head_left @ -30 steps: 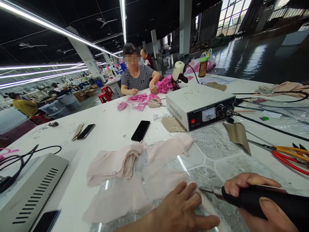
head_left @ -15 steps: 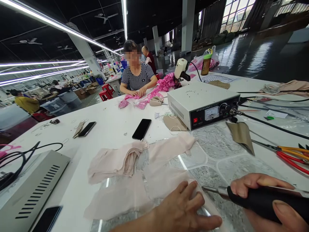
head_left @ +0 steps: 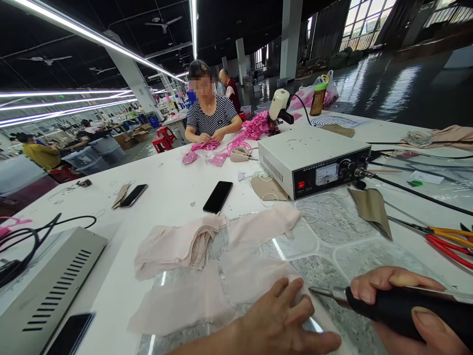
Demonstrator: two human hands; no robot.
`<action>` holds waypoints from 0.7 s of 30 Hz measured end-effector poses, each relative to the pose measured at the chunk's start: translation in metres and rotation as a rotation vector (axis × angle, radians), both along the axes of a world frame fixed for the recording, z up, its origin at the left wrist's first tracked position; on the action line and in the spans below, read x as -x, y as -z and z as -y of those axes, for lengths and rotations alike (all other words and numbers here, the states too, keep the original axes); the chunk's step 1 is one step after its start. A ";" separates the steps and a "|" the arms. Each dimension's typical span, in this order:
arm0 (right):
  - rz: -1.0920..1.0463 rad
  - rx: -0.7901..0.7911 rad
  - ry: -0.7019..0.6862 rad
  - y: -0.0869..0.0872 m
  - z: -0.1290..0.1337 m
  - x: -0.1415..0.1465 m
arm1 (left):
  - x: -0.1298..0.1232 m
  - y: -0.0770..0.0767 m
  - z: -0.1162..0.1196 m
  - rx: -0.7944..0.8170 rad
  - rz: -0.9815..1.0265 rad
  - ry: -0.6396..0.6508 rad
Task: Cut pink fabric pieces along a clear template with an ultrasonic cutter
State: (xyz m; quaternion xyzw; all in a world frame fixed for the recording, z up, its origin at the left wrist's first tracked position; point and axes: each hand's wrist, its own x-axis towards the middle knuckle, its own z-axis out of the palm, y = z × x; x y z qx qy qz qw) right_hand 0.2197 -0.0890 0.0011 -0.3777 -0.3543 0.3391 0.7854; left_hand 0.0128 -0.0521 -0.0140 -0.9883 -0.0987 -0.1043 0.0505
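My left hand [head_left: 275, 318] lies spread, palm down, on a thin pale pink fabric piece [head_left: 254, 276] over a clear sheet with a grey mottled pattern [head_left: 362, 261]. At the lower right my right hand [head_left: 410, 305] is wrapped round the black handle of a tool [head_left: 391, 306]. The tool's metal tip points left and sits close to the left hand's fingertips, at the fabric's edge. A folded stack of the same fabric [head_left: 177, 244] is at the left, with single pieces beside and below it.
Beyond the fabric are a black phone [head_left: 218, 196] and a control box [head_left: 314, 158] cabled toward the right. Red and orange handled tools [head_left: 449, 244] lie at the right. A grey vented box [head_left: 55, 281] stands left. Across the table, a person [head_left: 212, 118] handles pink straps.
Both my hands have hardly moved; the tool's tip stays at the fabric's edge. The view has shifted slightly. Across the table, the person's hands have moved a little over the pink straps.
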 end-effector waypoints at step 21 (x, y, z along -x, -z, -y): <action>-0.005 0.044 0.034 -0.013 -0.004 0.007 | -0.001 0.013 -0.001 -0.051 0.079 -0.010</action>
